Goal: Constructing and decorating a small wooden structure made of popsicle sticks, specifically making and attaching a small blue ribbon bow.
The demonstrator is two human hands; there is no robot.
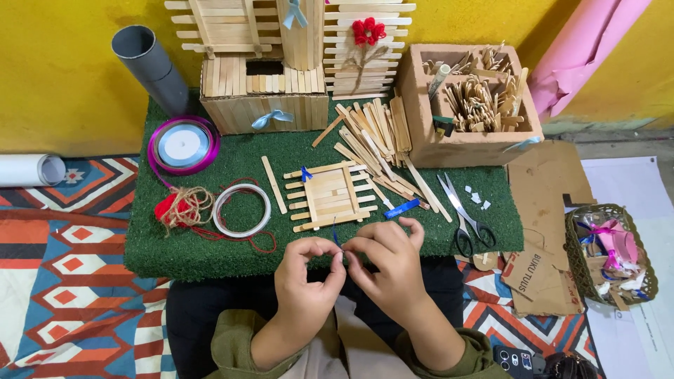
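Blue ribbon [336,238] pinched by fingers of both hands, cardboard box [463,144] holding wooden sticks [477,102], wicker basket [576,260] holding ribbon scraps [612,249]

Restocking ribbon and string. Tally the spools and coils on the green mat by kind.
Ribbon spool: 1
Wire coil: 1
Twine bundle: 1
Total: 3
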